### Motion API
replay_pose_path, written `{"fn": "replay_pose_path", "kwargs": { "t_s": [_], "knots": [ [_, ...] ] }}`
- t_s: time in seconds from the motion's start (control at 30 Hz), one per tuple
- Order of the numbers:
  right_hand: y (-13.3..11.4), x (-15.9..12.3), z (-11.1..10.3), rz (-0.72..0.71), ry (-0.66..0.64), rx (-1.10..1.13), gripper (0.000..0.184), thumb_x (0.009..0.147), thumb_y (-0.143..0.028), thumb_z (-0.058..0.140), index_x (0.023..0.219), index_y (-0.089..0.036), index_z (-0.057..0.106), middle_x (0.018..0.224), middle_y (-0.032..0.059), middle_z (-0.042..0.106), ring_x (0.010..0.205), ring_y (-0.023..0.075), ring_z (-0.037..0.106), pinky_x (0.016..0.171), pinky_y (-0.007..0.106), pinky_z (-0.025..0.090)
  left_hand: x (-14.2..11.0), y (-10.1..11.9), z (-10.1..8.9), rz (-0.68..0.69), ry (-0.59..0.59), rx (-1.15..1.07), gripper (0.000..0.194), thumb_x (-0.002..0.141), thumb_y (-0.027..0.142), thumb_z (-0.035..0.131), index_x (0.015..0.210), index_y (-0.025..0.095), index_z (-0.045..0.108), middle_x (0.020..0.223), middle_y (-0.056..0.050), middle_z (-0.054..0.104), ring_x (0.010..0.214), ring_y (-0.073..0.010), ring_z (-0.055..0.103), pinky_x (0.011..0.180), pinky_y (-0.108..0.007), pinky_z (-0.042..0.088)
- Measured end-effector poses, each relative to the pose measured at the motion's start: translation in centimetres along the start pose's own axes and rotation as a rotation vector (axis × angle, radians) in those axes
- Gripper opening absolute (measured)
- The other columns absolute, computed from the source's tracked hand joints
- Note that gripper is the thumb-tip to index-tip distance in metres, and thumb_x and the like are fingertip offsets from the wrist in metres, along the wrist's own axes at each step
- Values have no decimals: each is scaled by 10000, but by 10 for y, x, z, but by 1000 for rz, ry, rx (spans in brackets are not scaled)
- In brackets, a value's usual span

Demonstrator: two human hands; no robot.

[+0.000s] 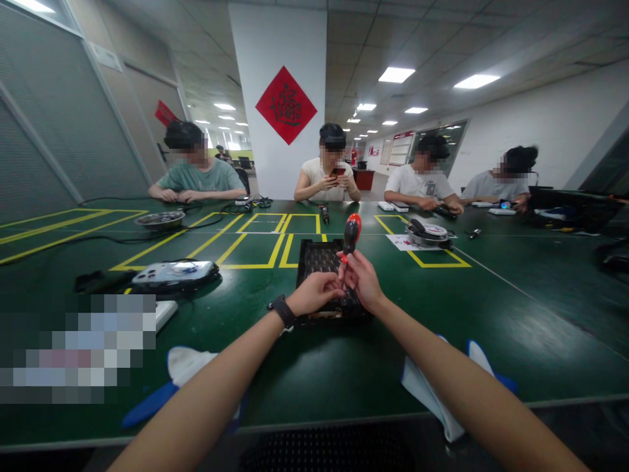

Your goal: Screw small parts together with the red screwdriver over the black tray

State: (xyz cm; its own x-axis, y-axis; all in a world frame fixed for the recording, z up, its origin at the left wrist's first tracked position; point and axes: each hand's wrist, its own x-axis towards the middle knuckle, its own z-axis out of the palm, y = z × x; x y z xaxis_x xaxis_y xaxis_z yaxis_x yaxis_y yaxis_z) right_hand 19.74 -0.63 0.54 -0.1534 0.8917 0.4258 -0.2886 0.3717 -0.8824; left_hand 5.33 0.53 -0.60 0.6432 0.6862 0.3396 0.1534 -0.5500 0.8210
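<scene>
My right hand is closed around the lower part of a red and black screwdriver, which stands nearly upright with its handle end up. Beside it, my left hand has its fingers pinched together close to the screwdriver's lower end. Whatever those fingertips grip is hidden. Both hands are over an open black case with a dark, patterned interior whose small contents are too blurred to name. A dark watch is on my left wrist.
White and blue gloves lie by my left forearm, another glove under my right. A cable-wrapped light-coloured device lies left. Round metal items stand farther off. A power tool lies ahead. Several people sit across the table.
</scene>
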Motion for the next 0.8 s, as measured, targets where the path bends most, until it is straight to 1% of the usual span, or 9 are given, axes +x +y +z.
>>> {"fn": "replay_pose_path", "kwargs": {
  "t_s": [0.13, 0.23, 0.33, 0.43, 0.53, 0.6, 0.67, 0.73, 0.8],
  "knots": [
    [1, -1, 2, 12, -5, 22, 318, 807, -433, 426, 987, -183, 505, 567, -41, 512, 346, 35, 300, 323, 162, 272, 0, 0, 1, 3, -95, -109, 208, 744, 296, 558, 813, 100, 572, 765, -63, 635, 707, -133, 589, 668, -243, 451],
    [-1, 0, 2, 5, 18, 46, 315, 803, -424, 440, 992, -182, 507, 576, -38, 510, 351, 36, 288, 321, 164, 264, 0, 2, 1, 2, -90, -131, 227, 749, 310, 554, 837, 101, 574, 790, -67, 640, 725, -135, 592, 683, -247, 453],
    [-7, 5, -6, -45, 120, 85, 309, 799, -426, 445, 958, -172, 522, 556, -39, 496, 357, 33, 288, 328, 161, 232, 0, 7, -2, 9, 7, -68, 270, 760, 348, 535, 870, 108, 592, 806, -61, 638, 739, -135, 584, 707, -251, 446],
    [-15, 13, -19, -53, 184, 160, 312, 805, -438, 421, 891, -161, 535, 462, -64, 419, 336, 32, 240, 328, 165, 189, 1, 14, -9, 16, 167, 0, 312, 779, 396, 495, 892, 127, 607, 849, -56, 639, 806, -152, 576, 778, -276, 428],
    [-20, 15, -23, 54, 58, 180, 330, 813, -441, 396, 830, -147, 544, 362, -91, 314, 307, 39, 196, 326, 167, 171, 3, 19, -15, 18, 286, -64, 343, 792, 411, 469, 975, 148, 592, 951, -55, 626, 918, -166, 550, 865, -297, 390],
    [-19, 11, -17, 150, -78, 115, 342, 809, -439, 407, 807, -130, 554, 331, -89, 318, 294, 41, 223, 324, 166, 177, 5, 21, -15, 7, 328, -208, 362, 793, 414, 470, 1011, 145, 575, 1013, -62, 603, 961, -168, 530, 886, -299, 379],
    [-16, 6, -6, 253, -220, 12, 359, 795, -446, 434, 798, -111, 564, 358, -56, 430, 296, 44, 298, 324, 165, 201, 6, 22, -14, -27, 352, -418, 376, 787, 430, 472, 981, 124, 574, 998, -76, 597, 925, -164, 538, 841, -289, 408],
    [-13, 1, 5, 332, -331, -48, 401, 789, -473, 430, 815, -99, 571, 464, 6, 560, 321, 56, 383, 332, 171, 247, 7, 25, -18, -48, 384, -642, 364, 776, 440, 485, 897, 108, 576, 905, -80, 601, 829, -145, 557, 756, -263, 441],
    [-12, -1, 9, 330, -348, -56, 452, 799, -498, 390, 851, -93, 584, 544, 43, 610, 340, 65, 422, 348, 183, 284, 7, 28, -28, -27, 457, -824, 333, 762, 442, 505, 811, 118, 559, 763, -47, 583, 699, -106, 553, 688, -234, 455]
  ]
}}
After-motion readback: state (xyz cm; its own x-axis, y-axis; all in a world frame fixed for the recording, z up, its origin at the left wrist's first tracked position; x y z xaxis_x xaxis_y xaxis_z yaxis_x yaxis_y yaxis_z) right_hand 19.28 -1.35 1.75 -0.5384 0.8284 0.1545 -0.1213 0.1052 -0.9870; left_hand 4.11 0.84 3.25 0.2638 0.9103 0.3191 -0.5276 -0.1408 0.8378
